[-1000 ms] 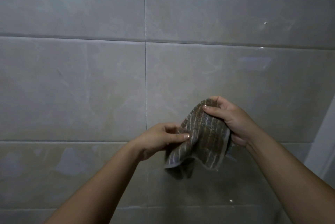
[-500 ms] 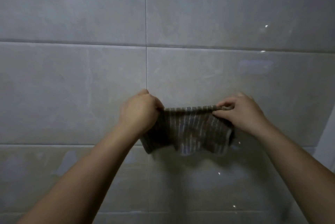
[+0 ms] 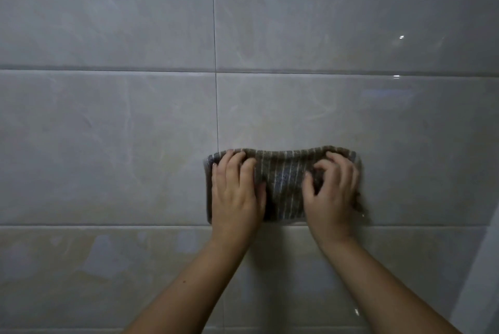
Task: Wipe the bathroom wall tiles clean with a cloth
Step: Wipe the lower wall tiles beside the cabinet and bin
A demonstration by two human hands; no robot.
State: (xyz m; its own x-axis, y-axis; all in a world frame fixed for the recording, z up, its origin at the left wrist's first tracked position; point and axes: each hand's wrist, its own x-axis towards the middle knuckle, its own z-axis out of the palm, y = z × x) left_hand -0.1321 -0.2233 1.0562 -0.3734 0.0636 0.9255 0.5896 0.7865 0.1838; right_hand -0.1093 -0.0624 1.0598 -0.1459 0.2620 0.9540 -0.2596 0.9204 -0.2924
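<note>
A brown and grey striped cloth point(image 3: 283, 182) lies spread flat against a glossy grey wall tile point(image 3: 351, 117), just above a horizontal grout line. My left hand point(image 3: 235, 193) presses its left end to the wall, palm flat and fingers reaching the cloth's top edge. My right hand point(image 3: 332, 193) is on the right end with bent fingers and thumb bunching a fold of the cloth. Both hands hide much of the cloth's ends.
Large grey marbled tiles fill the view, with a vertical grout line point(image 3: 216, 106) just left of the cloth. The lower tile row point(image 3: 108, 260) shows pale blotchy patches. A light-coloured edge point(image 3: 486, 252) runs down the far right.
The cloth was held loosely in front of the wall, then stretched out by its top corners. It now lies flat on the tile with both hands laid on it.
</note>
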